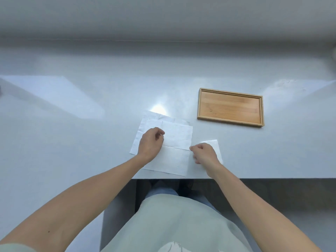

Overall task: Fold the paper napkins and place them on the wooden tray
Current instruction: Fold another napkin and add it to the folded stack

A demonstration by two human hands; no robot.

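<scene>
Fingers of your right hand (204,153) pinch the top napkin (175,150) at its right-edge crease; your left hand (150,142), fingers curled, rests on it. Wooden tray (257,110) sits bare, far-right, nearer your right hand.

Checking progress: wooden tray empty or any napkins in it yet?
Empty. The wooden tray shows only bare wood inside its rim; the napkins lie on the table.

Both bare forearms reach forward over the counter's (72,124) near edge. The left hand (150,142) has its fingers curled, knuckles up, thumb meeting fingertips in a pinch. The right hand (203,153), just beside it, curls likewise, its fingertips pinched together.
</scene>
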